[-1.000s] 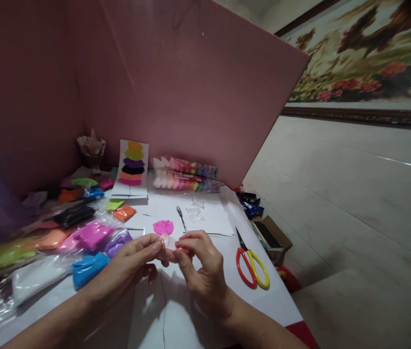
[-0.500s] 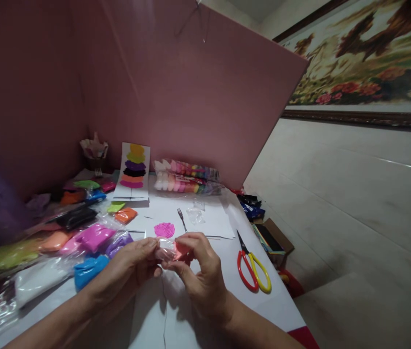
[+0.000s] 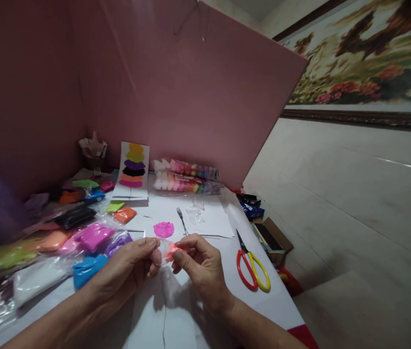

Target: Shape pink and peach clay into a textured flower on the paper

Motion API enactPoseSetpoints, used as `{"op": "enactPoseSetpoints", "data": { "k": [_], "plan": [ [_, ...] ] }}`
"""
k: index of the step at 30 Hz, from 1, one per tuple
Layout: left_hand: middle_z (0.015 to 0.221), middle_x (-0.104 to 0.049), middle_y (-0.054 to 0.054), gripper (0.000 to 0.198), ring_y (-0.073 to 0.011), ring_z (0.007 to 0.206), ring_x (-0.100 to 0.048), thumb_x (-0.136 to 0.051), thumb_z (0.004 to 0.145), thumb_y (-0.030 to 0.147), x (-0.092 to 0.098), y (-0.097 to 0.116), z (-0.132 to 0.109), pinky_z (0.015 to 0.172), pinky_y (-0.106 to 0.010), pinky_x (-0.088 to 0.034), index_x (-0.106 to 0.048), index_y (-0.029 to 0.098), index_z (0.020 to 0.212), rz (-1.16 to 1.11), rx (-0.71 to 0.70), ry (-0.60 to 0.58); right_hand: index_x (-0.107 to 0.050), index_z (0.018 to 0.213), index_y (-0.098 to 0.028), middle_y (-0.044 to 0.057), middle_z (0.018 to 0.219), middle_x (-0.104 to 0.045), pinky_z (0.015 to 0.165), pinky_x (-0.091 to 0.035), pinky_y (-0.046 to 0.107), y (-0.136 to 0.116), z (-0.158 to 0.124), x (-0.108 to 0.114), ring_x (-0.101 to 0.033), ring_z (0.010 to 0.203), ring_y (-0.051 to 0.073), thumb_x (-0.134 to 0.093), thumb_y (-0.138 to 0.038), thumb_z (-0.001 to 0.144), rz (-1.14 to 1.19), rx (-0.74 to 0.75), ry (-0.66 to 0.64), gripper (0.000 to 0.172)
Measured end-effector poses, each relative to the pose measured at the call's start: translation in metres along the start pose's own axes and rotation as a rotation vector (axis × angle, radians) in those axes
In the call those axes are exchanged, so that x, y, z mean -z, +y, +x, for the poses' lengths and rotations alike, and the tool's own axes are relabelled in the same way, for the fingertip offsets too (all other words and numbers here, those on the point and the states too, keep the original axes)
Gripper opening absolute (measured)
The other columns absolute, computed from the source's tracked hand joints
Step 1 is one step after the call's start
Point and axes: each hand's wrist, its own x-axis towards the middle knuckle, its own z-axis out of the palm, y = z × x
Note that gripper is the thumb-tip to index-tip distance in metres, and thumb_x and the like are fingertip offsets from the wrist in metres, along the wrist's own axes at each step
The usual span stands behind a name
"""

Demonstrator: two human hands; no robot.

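Observation:
Between my hands is a small clear plastic packet [image 3: 165,245] with coral-pink modelling clay [image 3: 171,251] at its right end. My left hand [image 3: 127,264] is closed, pinching the packet's left edge between thumb and fingers. The thumb and fingers of my right hand [image 3: 205,269] are closed on the clay end; part of it is hidden behind them. Just beyond lies a textured bright pink clay patch [image 3: 163,229] on white paper [image 3: 167,315], which has a thin drawn line running toward me. A small fork [image 3: 182,220] lies to the right of the patch.
Scissors [image 3: 252,272] with red and yellow handles lie to the right. Several bagged clays, including a blue packet [image 3: 89,271], crowd the left. At the back are a card with coloured patches [image 3: 132,169], long packs of clay [image 3: 187,177] and clear plastic scraps [image 3: 195,213].
The packet has been turned and flattened between my fingers, and the coral clay now shows nearer its middle. My right fingers have shifted slightly. Other things stay in place.

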Motion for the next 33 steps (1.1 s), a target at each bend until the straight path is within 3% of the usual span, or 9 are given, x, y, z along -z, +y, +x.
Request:
{"op": "enactPoseSetpoints", "data": {
  "k": [3,6,12,21,33],
  "plan": [
    [0.065,-0.060,-0.001,0.018,-0.0089,0.057,-0.049,-0.075,0.077,0.032,-0.0023,0.0013,-0.0015,0.054,-0.018,-0.041,-0.071,0.014,0.076,-0.027,0.023,0.016,-0.063,0.084,-0.018,0.000,0.081,-0.057,0.060,-0.054,0.026,-0.0004,0.0003,0.0013,-0.060,0.063,0.011,-0.068,-0.028,0.083,-0.089,0.115,-0.007,0.011],
    [0.061,-0.058,-0.001,0.022,-0.0080,0.054,-0.046,-0.083,0.067,0.030,-0.0045,0.0032,-0.0027,0.052,-0.018,-0.038,-0.069,0.013,0.068,0.019,0.046,-0.014,-0.064,0.089,-0.019,0.003,0.086,-0.058,0.064,-0.053,0.028,-0.0007,0.0007,0.0037,-0.059,0.069,0.013,-0.064,-0.025,0.085,-0.204,0.242,-0.026,0.007],
    [0.061,-0.060,0.000,0.028,-0.0092,0.055,-0.046,-0.087,0.059,0.028,-0.0008,-0.0002,0.0014,0.052,-0.019,-0.037,-0.063,0.015,0.061,0.023,-0.030,0.042,-0.064,0.086,-0.019,0.002,0.085,-0.060,0.069,-0.049,0.027,-0.0014,0.0014,0.0045,-0.056,0.076,0.014,-0.068,-0.021,0.083,-0.338,0.285,0.009,0.005],
    [0.070,-0.060,-0.001,0.018,-0.0098,0.063,-0.048,-0.082,0.067,0.025,-0.0043,0.0035,-0.0031,0.061,-0.019,-0.039,-0.070,0.014,0.075,0.010,0.014,-0.046,-0.063,0.082,-0.017,0.004,0.084,-0.061,0.068,-0.047,0.028,-0.0055,0.0006,0.0044,-0.056,0.076,0.015,-0.063,-0.017,0.085,-0.398,0.346,-0.017,0.003],
    [0.066,-0.056,-0.001,0.028,-0.0120,0.064,-0.045,-0.076,0.073,0.038,-0.0054,0.0053,-0.0040,0.063,-0.023,-0.039,-0.068,0.013,0.064,0.049,0.082,-0.106,-0.060,0.081,-0.018,0.005,0.083,-0.061,0.070,-0.048,0.030,-0.0026,-0.0016,0.0050,-0.057,0.078,0.017,-0.061,-0.013,0.084,-0.350,0.379,-0.045,0.006]
  ]
}}
